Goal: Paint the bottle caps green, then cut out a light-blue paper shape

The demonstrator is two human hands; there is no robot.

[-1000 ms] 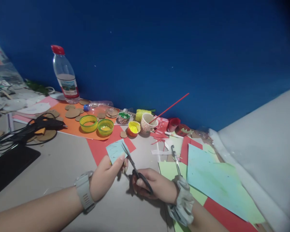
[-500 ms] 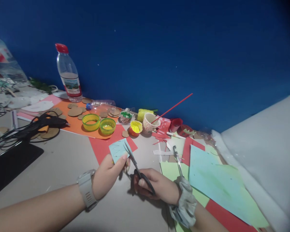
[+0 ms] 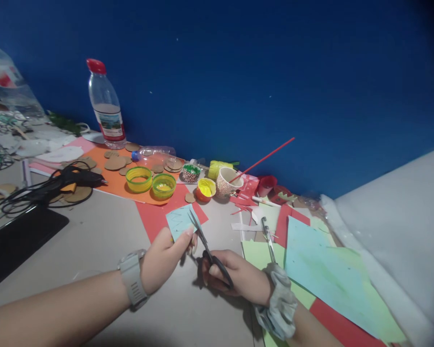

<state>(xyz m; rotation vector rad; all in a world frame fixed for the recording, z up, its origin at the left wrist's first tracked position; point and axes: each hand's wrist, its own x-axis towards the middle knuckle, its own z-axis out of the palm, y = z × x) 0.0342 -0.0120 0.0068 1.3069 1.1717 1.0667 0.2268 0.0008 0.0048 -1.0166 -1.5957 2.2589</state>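
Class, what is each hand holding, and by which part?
The left hand holds the small blue paper by its near edge, thumb on top; the right hand holds the scissors by their black handles.

Matt paper, metal and clear plastic before you
Your scissors have metal blades and smooth black handles; your light-blue paper looks matt. Your scrunchie is wrinkled cloth, your watch strap matt grey. The red-capped bottle is glossy clear plastic, the discs are matt brown cardboard.
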